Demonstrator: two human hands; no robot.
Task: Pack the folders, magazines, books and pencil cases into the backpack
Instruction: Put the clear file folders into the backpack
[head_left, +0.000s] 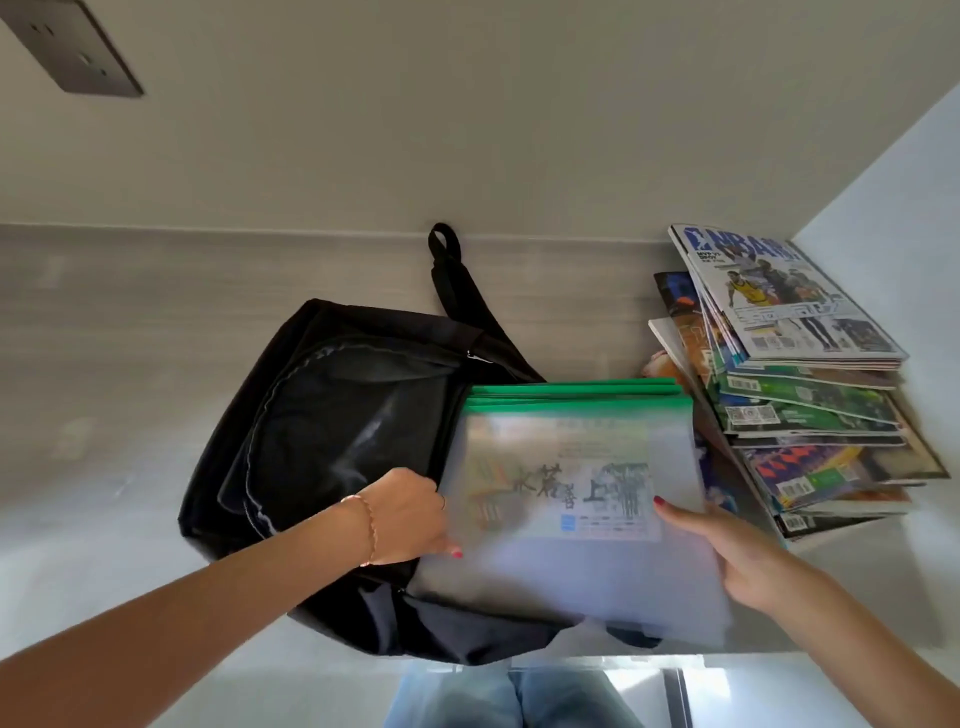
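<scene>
Both hands, left (410, 514) and right (748, 561), grip the green-edged zip folders (571, 467); the slick stack could fan apart, missing the backpack (322, 441) beneath.

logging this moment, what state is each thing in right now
backpack: lying flat on the table, front pocket zipped
folders: stacked, held over the backpack, not yet inside
magazines: piled at the right, untouched
left hand: gripping the folders' left edge
right hand: gripping their right edge
</scene>
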